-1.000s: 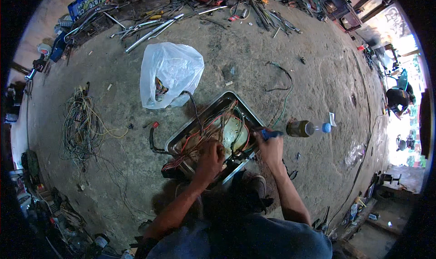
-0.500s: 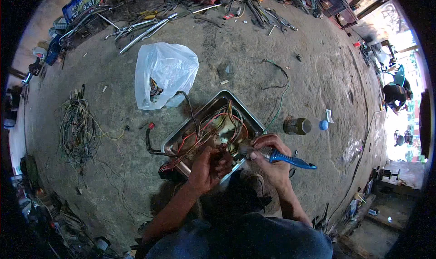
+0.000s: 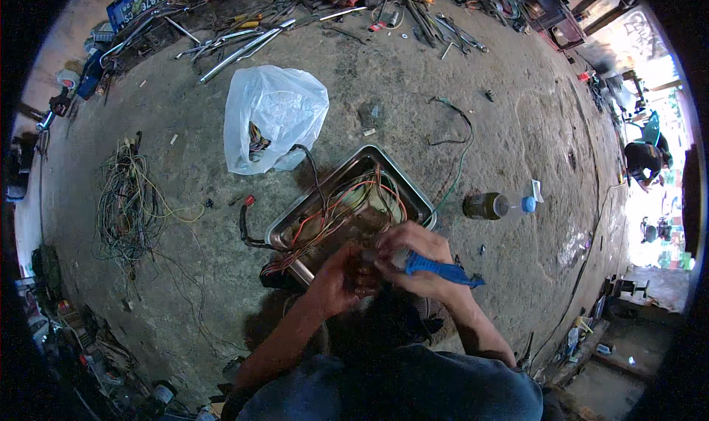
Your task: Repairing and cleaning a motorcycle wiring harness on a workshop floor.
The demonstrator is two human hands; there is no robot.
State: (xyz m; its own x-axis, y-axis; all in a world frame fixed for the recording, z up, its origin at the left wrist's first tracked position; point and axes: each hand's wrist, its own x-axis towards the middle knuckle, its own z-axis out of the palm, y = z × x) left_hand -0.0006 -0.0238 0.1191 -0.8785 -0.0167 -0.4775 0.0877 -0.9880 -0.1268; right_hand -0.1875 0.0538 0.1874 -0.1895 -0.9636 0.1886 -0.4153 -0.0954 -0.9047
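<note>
My right hand is closed around a paintbrush with a blue handle, its handle pointing right. The brush's other end meets my left hand, whose fingers curl around a small dark thing I cannot make out. Both hands are over the near corner of a metal tray. Inside the tray lies a bundle of coloured wires, red, orange and dark, some of it running over the left rim. A dark cable with a red end curves out at the left.
Beyond the tray sits a white plastic bag with wires inside. A tangled wire heap lies left, a bottle with dark liquid and blue cap right. Metal tools line the back; another person is at far right.
My right hand has moved left with the paintbrush, bringing it against my left hand. The left hand has stayed nearly in place, and the view has shifted slightly.
</note>
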